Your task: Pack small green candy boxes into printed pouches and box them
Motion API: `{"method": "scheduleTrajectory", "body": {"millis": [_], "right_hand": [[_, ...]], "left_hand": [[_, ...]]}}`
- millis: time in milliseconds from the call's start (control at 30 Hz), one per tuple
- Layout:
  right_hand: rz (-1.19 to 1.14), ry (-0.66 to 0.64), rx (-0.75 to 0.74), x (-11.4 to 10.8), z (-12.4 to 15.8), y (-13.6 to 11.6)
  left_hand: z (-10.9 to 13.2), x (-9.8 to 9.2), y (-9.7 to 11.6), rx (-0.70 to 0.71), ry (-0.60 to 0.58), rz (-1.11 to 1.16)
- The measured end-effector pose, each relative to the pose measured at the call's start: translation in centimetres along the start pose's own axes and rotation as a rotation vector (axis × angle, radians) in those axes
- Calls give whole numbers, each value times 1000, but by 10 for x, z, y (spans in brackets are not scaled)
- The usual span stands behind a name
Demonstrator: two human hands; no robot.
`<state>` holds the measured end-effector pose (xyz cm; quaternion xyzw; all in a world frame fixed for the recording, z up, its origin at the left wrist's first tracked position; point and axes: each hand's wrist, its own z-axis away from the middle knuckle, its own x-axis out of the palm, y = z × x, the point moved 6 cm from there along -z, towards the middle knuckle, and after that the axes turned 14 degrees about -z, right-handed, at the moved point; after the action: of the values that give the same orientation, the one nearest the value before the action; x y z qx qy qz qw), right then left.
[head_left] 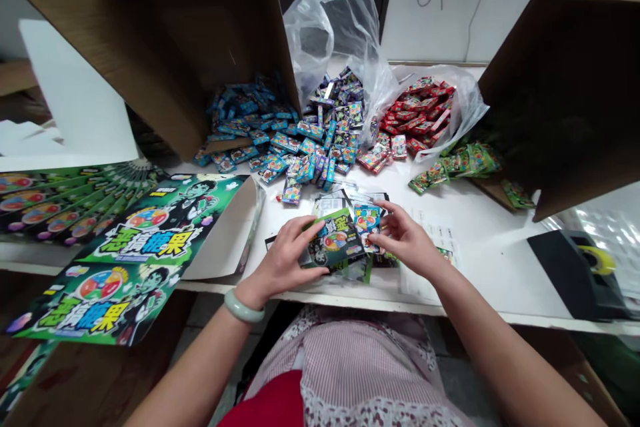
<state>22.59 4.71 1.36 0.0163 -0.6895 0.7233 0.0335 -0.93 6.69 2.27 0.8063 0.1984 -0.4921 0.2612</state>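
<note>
My left hand (283, 260) grips a dark green candy packet (334, 240) low on the white table (475, 260). My right hand (405, 237) pinches a small blue and white candy packet (367, 223) with its fingertips, close against the green one. Loose packets and sheets (340, 203) lie just beyond both hands. Farther back are heaps of blue boxes (245, 123), dark mixed boxes (335, 127) and red boxes (415, 113). Green packets (455, 163) spill near the right carton. A jade bangle (244, 307) circles my left wrist.
Large printed green candy display cards (135, 253) cover the left of the table. Open cardboard cartons (150, 33) (565, 80) lean in at both sides, with clear plastic bags (335, 33) behind the heaps. A black tape dispenser (580, 273) sits at the right edge.
</note>
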Motion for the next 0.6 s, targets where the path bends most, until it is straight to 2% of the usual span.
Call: {"method": "scheduleTrajectory", "body": {"millis": [100, 267, 400, 467, 533, 600], "right_hand": [[44, -114, 59, 1, 5, -2], [73, -143, 41, -7, 6, -13], [120, -286, 99, 11, 4, -5], [98, -212, 72, 17, -1, -1], [120, -53, -43, 17, -3, -4], [185, 38, -160, 20, 0, -11]], "left_hand": [[-1, 0, 0, 8, -7, 6], [1, -2, 1, 20, -35, 21], [-1, 1, 7, 99, -88, 19], [-3, 1, 6, 72, -51, 20], [-5, 0, 4, 7, 1, 5], [-7, -2, 5, -53, 43, -33]]}}
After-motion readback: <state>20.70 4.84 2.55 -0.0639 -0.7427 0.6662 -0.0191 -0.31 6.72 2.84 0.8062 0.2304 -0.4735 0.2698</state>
